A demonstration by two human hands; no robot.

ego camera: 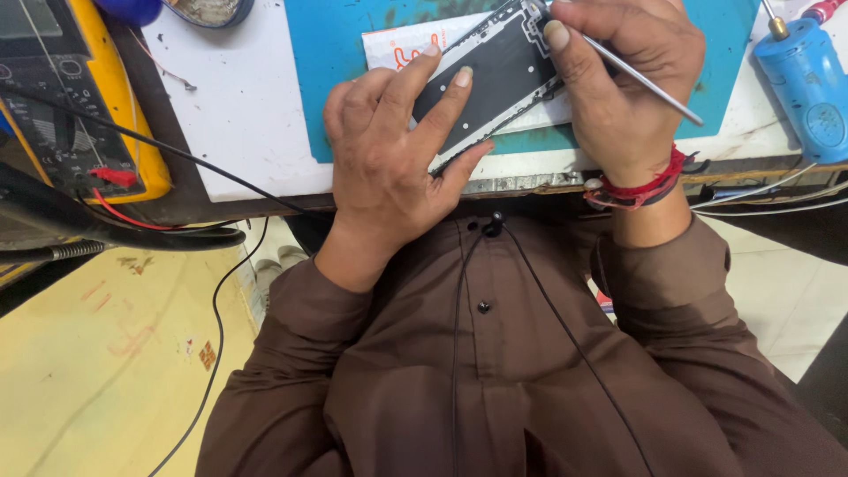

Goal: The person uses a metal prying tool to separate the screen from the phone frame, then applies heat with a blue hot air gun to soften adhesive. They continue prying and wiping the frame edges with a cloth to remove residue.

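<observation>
While the left hand (389, 168) presses its spread fingers (442, 102) flat on the dark phone panel (495, 75), the right hand (618, 79) pinches a thin metal tool (654, 88), its tip at the panel's upper edge. The panel lies open on the teal mat (327, 53), so the work looks to be midway, with nothing refitted yet. Left of the mat sits a yellow multimeter (79, 97); right of it, a blue canister (808, 84) on the tabletop (238, 124).
</observation>
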